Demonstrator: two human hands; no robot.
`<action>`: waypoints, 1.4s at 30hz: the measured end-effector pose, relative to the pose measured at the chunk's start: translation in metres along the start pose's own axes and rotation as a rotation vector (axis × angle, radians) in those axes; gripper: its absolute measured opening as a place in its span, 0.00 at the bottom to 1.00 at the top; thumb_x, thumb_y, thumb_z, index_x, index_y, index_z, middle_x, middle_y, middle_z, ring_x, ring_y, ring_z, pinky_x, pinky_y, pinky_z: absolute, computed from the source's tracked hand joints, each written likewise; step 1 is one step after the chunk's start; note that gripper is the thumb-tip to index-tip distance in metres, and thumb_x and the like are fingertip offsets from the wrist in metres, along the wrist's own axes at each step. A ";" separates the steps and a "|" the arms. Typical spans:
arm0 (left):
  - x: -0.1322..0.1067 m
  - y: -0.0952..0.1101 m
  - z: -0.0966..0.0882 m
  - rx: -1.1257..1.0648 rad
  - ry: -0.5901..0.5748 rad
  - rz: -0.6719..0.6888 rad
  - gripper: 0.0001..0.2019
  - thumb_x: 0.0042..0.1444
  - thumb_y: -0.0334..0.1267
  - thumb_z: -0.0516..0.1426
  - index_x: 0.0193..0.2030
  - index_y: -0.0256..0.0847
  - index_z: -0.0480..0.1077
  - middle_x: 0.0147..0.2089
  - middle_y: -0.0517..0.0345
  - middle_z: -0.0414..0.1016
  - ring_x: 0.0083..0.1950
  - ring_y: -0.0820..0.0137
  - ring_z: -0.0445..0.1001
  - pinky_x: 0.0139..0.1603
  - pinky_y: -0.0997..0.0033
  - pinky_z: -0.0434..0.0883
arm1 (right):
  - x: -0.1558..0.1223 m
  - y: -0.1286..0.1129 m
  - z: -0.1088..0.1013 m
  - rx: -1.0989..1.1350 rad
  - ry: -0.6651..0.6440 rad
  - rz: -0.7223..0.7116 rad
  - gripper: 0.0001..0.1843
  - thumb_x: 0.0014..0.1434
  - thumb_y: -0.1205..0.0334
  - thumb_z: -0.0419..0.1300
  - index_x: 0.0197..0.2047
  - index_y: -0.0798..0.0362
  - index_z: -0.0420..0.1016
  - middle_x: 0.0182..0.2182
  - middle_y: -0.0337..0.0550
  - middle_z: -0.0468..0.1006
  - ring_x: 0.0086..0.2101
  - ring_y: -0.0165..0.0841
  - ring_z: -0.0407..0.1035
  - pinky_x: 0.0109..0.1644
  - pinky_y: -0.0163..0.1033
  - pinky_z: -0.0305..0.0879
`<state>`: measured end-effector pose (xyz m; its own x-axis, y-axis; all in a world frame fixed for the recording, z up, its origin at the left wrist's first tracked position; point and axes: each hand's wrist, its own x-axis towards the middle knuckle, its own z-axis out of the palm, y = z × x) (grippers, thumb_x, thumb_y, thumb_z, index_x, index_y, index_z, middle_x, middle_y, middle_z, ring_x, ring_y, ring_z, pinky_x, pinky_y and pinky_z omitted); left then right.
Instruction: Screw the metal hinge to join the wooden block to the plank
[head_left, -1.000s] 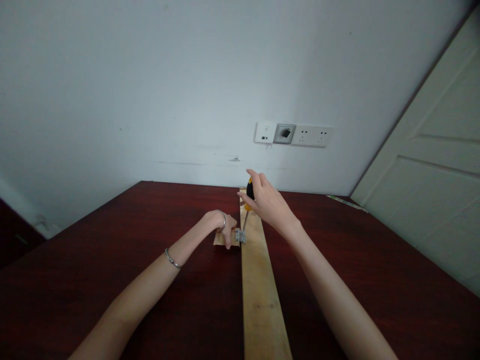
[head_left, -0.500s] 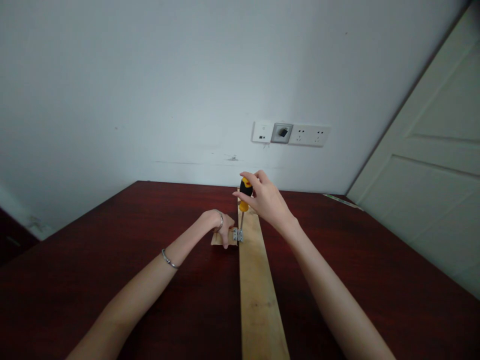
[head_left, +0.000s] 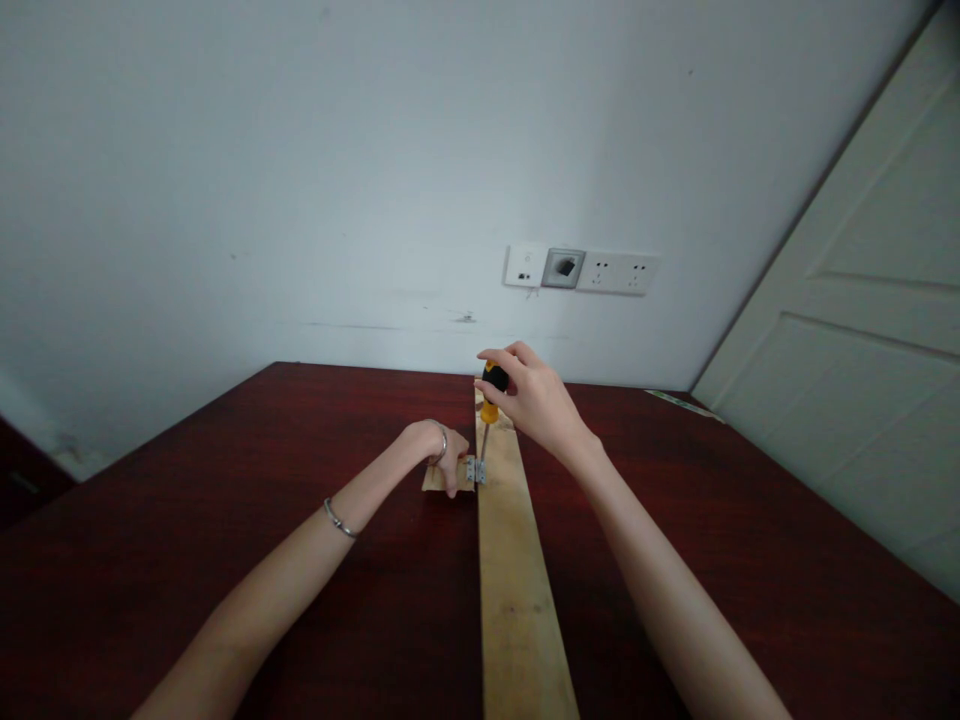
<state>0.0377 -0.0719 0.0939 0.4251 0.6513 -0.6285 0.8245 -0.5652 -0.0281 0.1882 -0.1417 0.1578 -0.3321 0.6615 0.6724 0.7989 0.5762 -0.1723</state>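
My right hand [head_left: 529, 388] grips the black and yellow handle of a screwdriver [head_left: 490, 408], thumb on one side and fingers on the other. Its shaft points down, with the tip at a small metal hinge [head_left: 480, 471]. One leaf of the hinge lies on a long wooden board [head_left: 514, 580], the other on a short wooden piece [head_left: 435, 480] to the left. My left hand [head_left: 451, 462] is closed over that short piece, thumb toward me, holding it against the board's left edge. Its far fingers are partly hidden.
The board runs lengthwise over a dark red tabletop [head_left: 360, 620] toward a white wall [head_left: 300, 180]. Sockets and a switch plate [head_left: 611, 272] are on the wall. A white panelled door [head_left: 862, 330] stands at the right, and a thin strip [head_left: 684, 404] lies near the back right edge.
My right hand's fingers have shifted slightly around the screwdriver handle, which leans a little more to the right. My left hand and the wooden pieces stay where they were.
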 end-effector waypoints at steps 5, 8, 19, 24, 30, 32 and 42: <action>0.000 0.000 -0.001 0.007 -0.004 0.008 0.36 0.28 0.52 0.67 0.48 0.40 0.72 0.42 0.50 0.76 0.41 0.55 0.73 0.40 0.64 0.70 | -0.001 0.001 -0.002 0.033 0.002 -0.035 0.20 0.58 0.59 0.54 0.55 0.49 0.63 0.45 0.47 0.71 0.30 0.32 0.67 0.34 0.38 0.63; -0.001 0.000 -0.001 0.021 -0.010 0.032 0.35 0.31 0.51 0.66 0.49 0.39 0.71 0.43 0.49 0.76 0.41 0.56 0.73 0.40 0.64 0.70 | -0.001 0.002 0.000 0.036 0.016 -0.019 0.19 0.59 0.54 0.55 0.52 0.49 0.66 0.44 0.46 0.71 0.30 0.33 0.67 0.36 0.40 0.64; -0.006 0.001 -0.002 -0.016 -0.013 0.048 0.31 0.33 0.48 0.66 0.47 0.40 0.72 0.40 0.52 0.76 0.40 0.59 0.73 0.37 0.68 0.70 | 0.000 0.005 0.006 0.080 0.027 0.028 0.22 0.57 0.54 0.55 0.54 0.51 0.64 0.44 0.50 0.69 0.36 0.38 0.69 0.41 0.45 0.67; -0.004 0.000 -0.002 -0.033 -0.017 0.037 0.30 0.31 0.49 0.67 0.45 0.41 0.73 0.38 0.55 0.76 0.37 0.62 0.72 0.36 0.70 0.70 | 0.001 0.005 0.008 0.102 0.047 0.030 0.23 0.58 0.58 0.55 0.56 0.52 0.62 0.43 0.50 0.69 0.36 0.37 0.69 0.41 0.44 0.66; 0.002 -0.001 0.001 -0.010 -0.002 0.026 0.29 0.32 0.49 0.67 0.44 0.40 0.74 0.36 0.54 0.76 0.37 0.61 0.72 0.36 0.69 0.69 | 0.000 0.003 0.004 0.055 -0.010 0.047 0.25 0.57 0.57 0.56 0.57 0.51 0.62 0.43 0.49 0.71 0.29 0.34 0.67 0.38 0.43 0.66; 0.005 -0.002 0.002 -0.005 0.003 0.025 0.27 0.31 0.48 0.67 0.41 0.40 0.74 0.35 0.55 0.76 0.36 0.61 0.72 0.35 0.70 0.69 | 0.000 0.006 0.003 0.076 -0.022 0.045 0.25 0.57 0.55 0.57 0.57 0.50 0.62 0.42 0.48 0.72 0.29 0.33 0.67 0.39 0.43 0.66; 0.005 -0.001 0.004 0.018 0.036 0.057 0.30 0.32 0.51 0.67 0.43 0.38 0.73 0.40 0.51 0.77 0.37 0.61 0.73 0.35 0.70 0.68 | 0.004 0.025 -0.009 0.327 0.251 0.104 0.27 0.51 0.54 0.62 0.53 0.53 0.65 0.39 0.45 0.74 0.33 0.34 0.69 0.40 0.42 0.67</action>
<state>0.0381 -0.0700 0.0877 0.4851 0.6354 -0.6008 0.7915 -0.6111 -0.0071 0.2112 -0.1293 0.1627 -0.0933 0.6097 0.7872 0.6071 0.6615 -0.4404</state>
